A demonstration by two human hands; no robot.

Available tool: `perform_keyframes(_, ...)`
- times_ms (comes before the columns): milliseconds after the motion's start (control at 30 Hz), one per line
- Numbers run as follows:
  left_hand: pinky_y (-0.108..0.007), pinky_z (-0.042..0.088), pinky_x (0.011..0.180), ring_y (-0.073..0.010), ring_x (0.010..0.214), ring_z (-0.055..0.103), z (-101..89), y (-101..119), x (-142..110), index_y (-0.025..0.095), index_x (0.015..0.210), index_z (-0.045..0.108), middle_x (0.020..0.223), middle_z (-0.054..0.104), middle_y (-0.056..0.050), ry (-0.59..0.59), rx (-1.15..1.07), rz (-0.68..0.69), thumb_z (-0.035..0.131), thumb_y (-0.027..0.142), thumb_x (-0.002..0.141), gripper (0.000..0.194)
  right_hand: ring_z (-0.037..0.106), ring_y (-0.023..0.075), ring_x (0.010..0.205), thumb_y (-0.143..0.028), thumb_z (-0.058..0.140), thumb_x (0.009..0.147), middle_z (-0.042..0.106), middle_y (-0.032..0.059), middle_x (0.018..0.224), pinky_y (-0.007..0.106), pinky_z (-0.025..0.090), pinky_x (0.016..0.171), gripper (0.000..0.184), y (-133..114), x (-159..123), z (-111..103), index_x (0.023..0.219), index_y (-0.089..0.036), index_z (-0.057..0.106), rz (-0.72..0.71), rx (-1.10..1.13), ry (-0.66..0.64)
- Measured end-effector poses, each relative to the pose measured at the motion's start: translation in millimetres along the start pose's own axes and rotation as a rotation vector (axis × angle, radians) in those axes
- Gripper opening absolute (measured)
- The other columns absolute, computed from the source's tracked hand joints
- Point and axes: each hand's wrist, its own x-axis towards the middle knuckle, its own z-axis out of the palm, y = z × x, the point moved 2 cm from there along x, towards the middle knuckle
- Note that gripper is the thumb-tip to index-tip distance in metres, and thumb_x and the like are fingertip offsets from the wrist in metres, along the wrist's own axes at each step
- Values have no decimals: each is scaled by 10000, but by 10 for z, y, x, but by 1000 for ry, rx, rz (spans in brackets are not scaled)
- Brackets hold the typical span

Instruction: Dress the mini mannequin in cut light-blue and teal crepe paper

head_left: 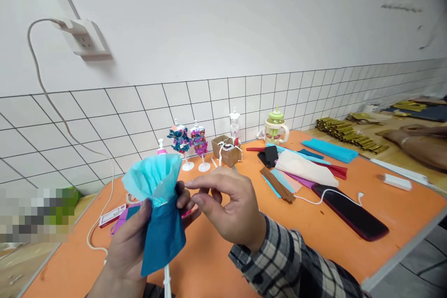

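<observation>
My left hand [134, 242] is wrapped round a small crepe paper dress [164, 237], with its thumb in front and its fingertips showing at the far side. The dress has a dark teal lower part and a light turquoise ruffle [153, 177] flaring above a gathered waist. A thin white rod [167, 284] sticks out below it; what is inside the paper is hidden. Just right of the waist, my right hand [230, 205] is closed in a pinch, thumb and index finger close together beside the left fingertips. Whatever the pinch holds is too small to make out.
Several small white mannequins stand at the back, two dressed in decorated paper [179, 139]. Nearby are a cardboard box [226, 151] and a lidded cup [275, 128]. Folded crepe paper [307, 167], a dark hairbrush-shaped object [352, 214] and a white cable lie on the orange table [300, 251].
</observation>
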Motion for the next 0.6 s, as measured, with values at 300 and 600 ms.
perform_keyframes(300,-580,537,1038,-381,1135,689,-66,-41,10,273,1022,806,1006,801,-69,61,-19,-137,803,530,731,388,509,113,720,-307,780,781,650,-16,854,242,435,676,193,129,47,9,863,-199,643,277,-48,-155)
perform_keyframes(600,-574,508,1084,-409,1245,644,-218,-28,117,290,1028,807,1027,820,-70,17,103,-73,878,569,650,475,471,115,695,-410,763,758,509,-44,763,237,411,640,343,189,33,19,776,-215,482,430,34,-135)
